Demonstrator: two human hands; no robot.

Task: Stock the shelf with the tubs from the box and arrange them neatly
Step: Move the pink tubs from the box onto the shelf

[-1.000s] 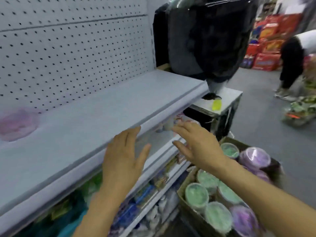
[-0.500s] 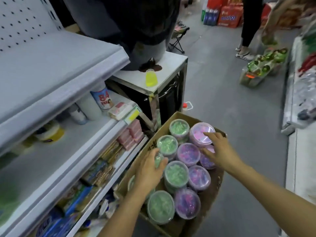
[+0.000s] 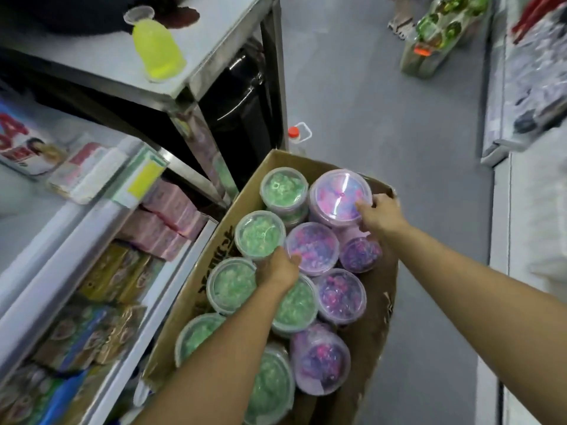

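An open cardboard box (image 3: 211,262) stands on the floor, packed with clear-lidded tubs, green ones on its left side and purple ones on its right. My right hand (image 3: 380,214) grips the rim of the far purple tub (image 3: 337,194), which sits higher than the tubs around it. My left hand (image 3: 277,269) is pushed down into the gap between a green tub (image 3: 260,234) and a purple tub (image 3: 311,248). Its fingertips are hidden below the lids, and its thumb rests against the purple one. The shelf (image 3: 61,234) is to the left of the box.
The shelves hold boxed goods and pink packs (image 3: 171,222). A metal table (image 3: 214,47) with a cup of yellow liquid (image 3: 156,47) stands beyond the box. A red-capped bottle (image 3: 296,136) sits on the grey floor. A green crate (image 3: 435,41) and a person's foot are farther off.
My view has swung from the bare upper shelf down to the box. Both hands dropped from the shelf edge onto the tubs, and the right hand has closed on the far purple tub.
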